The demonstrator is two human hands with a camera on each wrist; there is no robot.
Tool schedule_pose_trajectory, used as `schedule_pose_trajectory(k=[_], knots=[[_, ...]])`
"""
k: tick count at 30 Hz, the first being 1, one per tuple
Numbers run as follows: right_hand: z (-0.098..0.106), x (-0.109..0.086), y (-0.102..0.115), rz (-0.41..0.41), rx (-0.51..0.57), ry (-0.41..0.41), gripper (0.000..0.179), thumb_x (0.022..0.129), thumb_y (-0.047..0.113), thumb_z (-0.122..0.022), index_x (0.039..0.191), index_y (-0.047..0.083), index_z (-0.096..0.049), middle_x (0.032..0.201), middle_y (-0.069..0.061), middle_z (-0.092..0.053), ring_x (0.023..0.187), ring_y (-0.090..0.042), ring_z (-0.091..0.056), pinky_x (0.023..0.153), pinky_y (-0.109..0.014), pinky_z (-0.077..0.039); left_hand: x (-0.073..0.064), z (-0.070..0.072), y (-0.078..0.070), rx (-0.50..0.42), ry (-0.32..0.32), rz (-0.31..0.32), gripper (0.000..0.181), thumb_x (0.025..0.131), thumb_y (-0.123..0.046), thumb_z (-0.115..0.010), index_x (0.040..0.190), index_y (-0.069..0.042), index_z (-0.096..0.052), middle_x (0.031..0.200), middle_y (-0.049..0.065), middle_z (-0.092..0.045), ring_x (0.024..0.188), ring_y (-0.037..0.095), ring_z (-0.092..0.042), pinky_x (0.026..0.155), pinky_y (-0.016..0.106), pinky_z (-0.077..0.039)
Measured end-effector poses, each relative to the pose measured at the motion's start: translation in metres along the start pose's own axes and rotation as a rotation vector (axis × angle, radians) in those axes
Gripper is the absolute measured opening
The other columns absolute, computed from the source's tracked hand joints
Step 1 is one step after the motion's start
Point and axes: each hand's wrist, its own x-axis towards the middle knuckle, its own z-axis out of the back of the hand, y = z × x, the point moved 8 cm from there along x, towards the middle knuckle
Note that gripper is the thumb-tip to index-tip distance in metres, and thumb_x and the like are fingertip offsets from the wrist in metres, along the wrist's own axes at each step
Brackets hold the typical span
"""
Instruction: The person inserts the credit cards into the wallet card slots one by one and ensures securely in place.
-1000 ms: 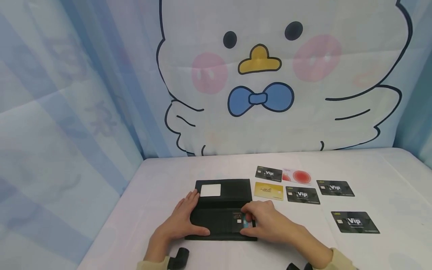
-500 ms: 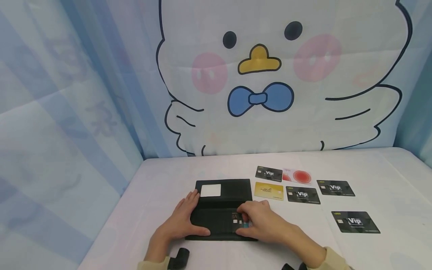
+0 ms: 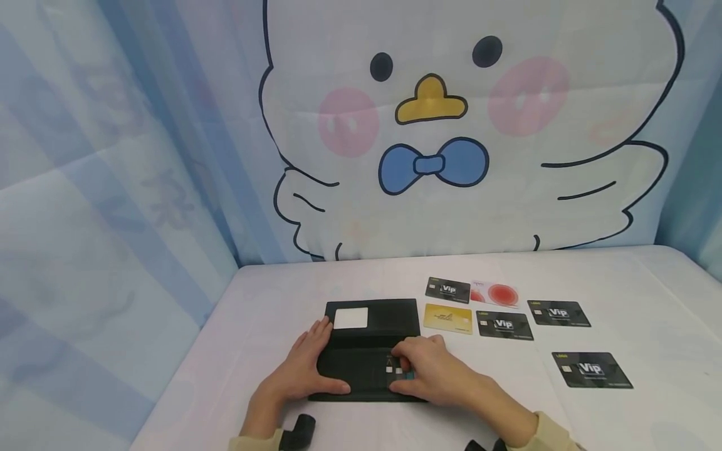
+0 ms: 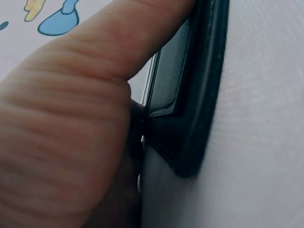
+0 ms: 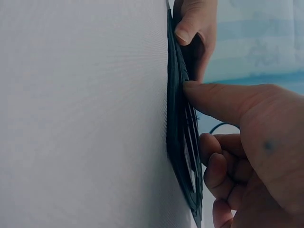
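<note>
A black long wallet (image 3: 361, 373) lies unfolded flat on the table, a white rectangle (image 3: 351, 317) in its upper half. My left hand (image 3: 304, 366) presses its left side, thumb straight along the lower corner and fingers along the edge. At the right of the lower half, my right hand (image 3: 442, 373) pinches a bank card (image 3: 398, 371) between thumb and index finger, over the card slots. Dark cards with pale chips and a bit of teal show beside the fingers; the rest is hidden. In the right wrist view the thumb (image 5: 213, 97) touches the wallet's edge, where stacked layers show.
Right of the wallet lie several loose cards: black Vip cards (image 3: 504, 325), a gold card (image 3: 448, 319) and a white card with red circles (image 3: 495, 294). One black card (image 3: 591, 370) lies nearer at the right. A printed curtain (image 3: 429, 219) stands behind the table.
My right hand has slid a little left across the wallet with the card, and less of the VIP lettering shows. The left hand and the loose cards stay in place.
</note>
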Motion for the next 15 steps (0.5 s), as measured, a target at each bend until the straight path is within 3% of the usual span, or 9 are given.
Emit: schedule_pose_trajectory(k=[15], knots=[[0.0005,-0.0029,0.0006,-0.041,-0.030,0.011,0.041,0.083,0.032,-0.085,0.111,0.007,-0.068,0.077,0.012,-0.048,0.079,-0.005,-0.050,0.078,-0.043,-0.031,0.0014,-0.0011,0.0032,-0.005,0.006,0.008,0.121,0.071,-0.052,-0.088,0.158,0.002,-0.024,0.167,0.016,-0.014,0.154,0.031,-0.006,0.123,0.051,-0.001]])
